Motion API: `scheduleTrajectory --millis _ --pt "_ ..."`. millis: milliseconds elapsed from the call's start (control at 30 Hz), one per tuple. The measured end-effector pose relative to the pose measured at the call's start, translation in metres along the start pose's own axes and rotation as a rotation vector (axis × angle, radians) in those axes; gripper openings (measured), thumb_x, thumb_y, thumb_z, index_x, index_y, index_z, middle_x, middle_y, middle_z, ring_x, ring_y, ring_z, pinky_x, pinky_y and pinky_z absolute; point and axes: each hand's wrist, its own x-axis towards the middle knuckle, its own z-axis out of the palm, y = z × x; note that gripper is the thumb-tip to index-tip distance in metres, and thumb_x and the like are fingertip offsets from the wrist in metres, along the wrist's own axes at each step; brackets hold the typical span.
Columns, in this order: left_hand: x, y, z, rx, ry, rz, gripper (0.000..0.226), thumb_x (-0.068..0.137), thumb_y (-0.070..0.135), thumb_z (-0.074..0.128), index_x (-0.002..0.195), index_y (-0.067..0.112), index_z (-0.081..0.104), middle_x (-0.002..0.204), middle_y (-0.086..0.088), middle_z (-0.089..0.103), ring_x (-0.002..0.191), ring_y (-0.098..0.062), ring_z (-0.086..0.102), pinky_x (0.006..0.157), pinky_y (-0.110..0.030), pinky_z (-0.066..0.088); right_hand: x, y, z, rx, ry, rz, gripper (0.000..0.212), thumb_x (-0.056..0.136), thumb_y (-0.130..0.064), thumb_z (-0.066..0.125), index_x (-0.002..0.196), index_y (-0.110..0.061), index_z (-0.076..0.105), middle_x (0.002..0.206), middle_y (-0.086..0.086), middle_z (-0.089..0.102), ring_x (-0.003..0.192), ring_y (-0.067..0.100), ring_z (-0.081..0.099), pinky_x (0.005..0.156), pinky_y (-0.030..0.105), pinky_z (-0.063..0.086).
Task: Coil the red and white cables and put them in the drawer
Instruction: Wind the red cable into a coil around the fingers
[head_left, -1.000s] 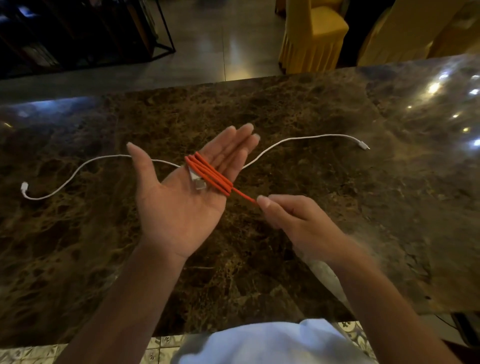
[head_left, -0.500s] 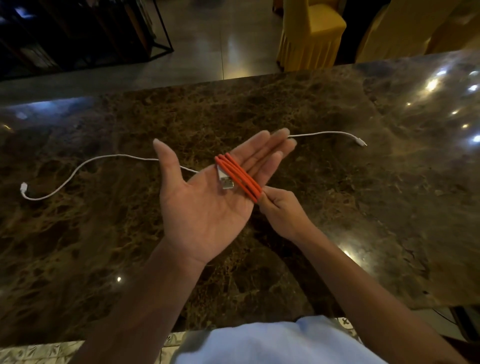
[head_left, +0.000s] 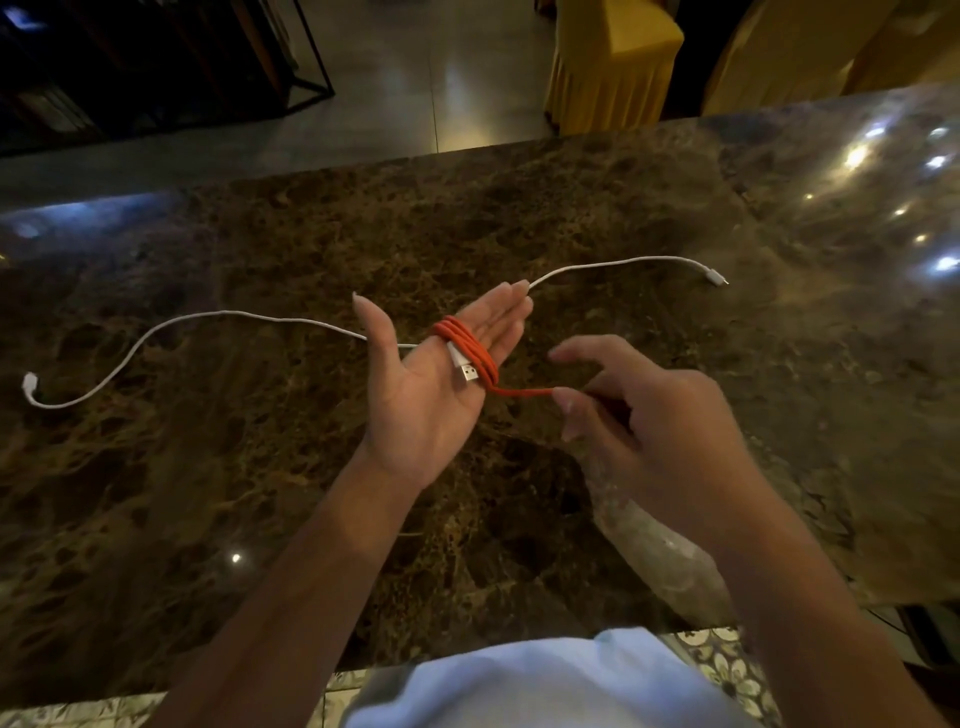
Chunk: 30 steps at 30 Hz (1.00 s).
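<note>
Red cable (head_left: 467, 351), one, four turns round flat-fingered left hand (head_left: 431, 384), tail pinched by right hand (head_left: 639, 410); one white cable (head_left: 208, 316) on table (head_left: 649, 208).

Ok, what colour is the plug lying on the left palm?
Silver metal tip with a white housing, on the plug; head view shows it.

White cable (head_left: 218, 316) partly behind left hand (head_left: 421, 395)

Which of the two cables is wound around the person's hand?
The red cable: it loops around the left hand's fingers, its tail pinched by the right hand. The white cable lies uncoiled on the table.
</note>
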Motion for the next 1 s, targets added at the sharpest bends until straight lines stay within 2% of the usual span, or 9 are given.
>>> scheduleTrajectory --millis 100,200,267,367,467,533,600,800,1000 --pt "0.004 -0.004 0.001 0.039 0.001 -0.025 0.118 0.082 0.084 0.009 0.156 -0.005 0.032 0.163 -0.019 0.041 0.154 -0.028 0.036 0.132 -0.044 0.012 -0.001 -0.003 -0.012 0.374 -0.225 -0.045 0.021 0.097 -0.008 0.071 0.115 -0.018 0.064 0.098 -0.008 0.077 0.086 0.009 0.074 0.07 0.027 0.056" --pt "0.003 -0.004 0.001 0.006 0.002 -0.049 0.116 0.081 0.084 0.012 0.154 -0.003 0.037 0.161 -0.018 0.043 0.154 -0.027 0.037 0.131 -0.043 0.014 -0.002 -0.005 -0.023 0.632 -0.48 -0.108 0.052 0.088 0.003 0.075 0.136 -0.011 0.059 0.13 -0.002 0.071 0.124 0.021 0.066 0.101 0.039 0.054" --pt "0.0 -0.003 0.0 -0.01 -0.005 -0.052 0.116 0.081 0.084 0.011 0.154 -0.001 0.038 0.162 -0.017 0.043 0.154 -0.027 0.035 0.131 -0.043 0.014 0.0 -0.002 -0.022 0.749 -0.525 -0.123 0.061 0.089 -0.002 0.07 0.146 -0.01 0.05 0.141 0.0 0.066 0.132 0.029 0.061 0.109 0.048 0.049" --pt "-0.003 -0.003 -0.003 -0.01 -0.015 -0.049 0.117 0.082 0.085 0.01 0.157 -0.003 0.033 0.163 -0.018 0.041 0.155 -0.028 0.035 0.132 -0.044 0.012 0.004 0.003 -0.009 0.747 -0.22 -0.116 0.026 0.103 -0.016 0.058 0.126 -0.009 0.067 0.11 0.003 0.078 0.099 0.038 0.073 0.083 0.06 0.056" --pt "-0.004 -0.005 -0.003 0.084 -0.01 -0.057 0.117 0.082 0.088 0.014 0.156 0.001 0.036 0.164 -0.016 0.041 0.155 -0.028 0.033 0.132 -0.047 0.008 0.012 0.008 0.002 0.503 -0.018 -0.158 0.021 0.105 -0.022 0.057 0.105 -0.016 0.077 0.097 -0.005 0.064 0.093 0.021 0.064 0.079 0.032 0.049" --pt "-0.004 -0.003 0.0 0.159 -0.032 -0.057 0.12 0.078 0.094 0.032 0.157 0.004 0.038 0.165 -0.014 0.039 0.156 -0.027 0.031 0.132 -0.049 0.007 0.015 0.008 0.005 0.564 -0.046 -0.141 0.023 0.105 -0.018 0.055 0.1 -0.007 0.075 0.101 0.006 0.065 0.099 0.026 0.063 0.085 0.03 0.049" --pt "-0.005 0.0 0.002 0.204 -0.061 -0.045 0.123 0.074 0.091 0.044 0.158 0.002 0.035 0.165 -0.013 0.039 0.156 -0.025 0.031 0.132 -0.048 0.008 0.015 0.007 0.007 0.678 -0.101 -0.073 0.026 0.105 -0.015 0.05 0.099 0.001 0.07 0.088 0.011 0.07 0.085 0.027 0.068 0.08 0.031 0.052" --pt "-0.009 -0.004 0.01 0.375 -0.15 -0.084 0.131 0.067 0.098 0.042 0.161 0.006 0.032 0.169 -0.008 0.032 0.157 -0.016 0.03 0.132 -0.042 0.013 0.024 0.011 0.011 0.575 -0.063 0.229 0.015 0.105 -0.019 0.059 0.12 -0.024 0.057 0.058 0.0 0.064 0.056 0.019 0.066 0.068 0.055 0.061" --pt "-0.012 -0.002 0.01 0.298 -0.142 -0.067 0.127 0.069 0.096 0.043 0.159 0.007 0.035 0.168 -0.005 0.035 0.156 -0.014 0.032 0.131 -0.039 0.015 0.031 0.014 0.003 0.49 -0.079 0.252 0.01 0.103 -0.022 0.062 0.104 -0.022 0.072 0.059 -0.005 0.063 0.057 0.017 0.067 0.061 0.049 0.062"
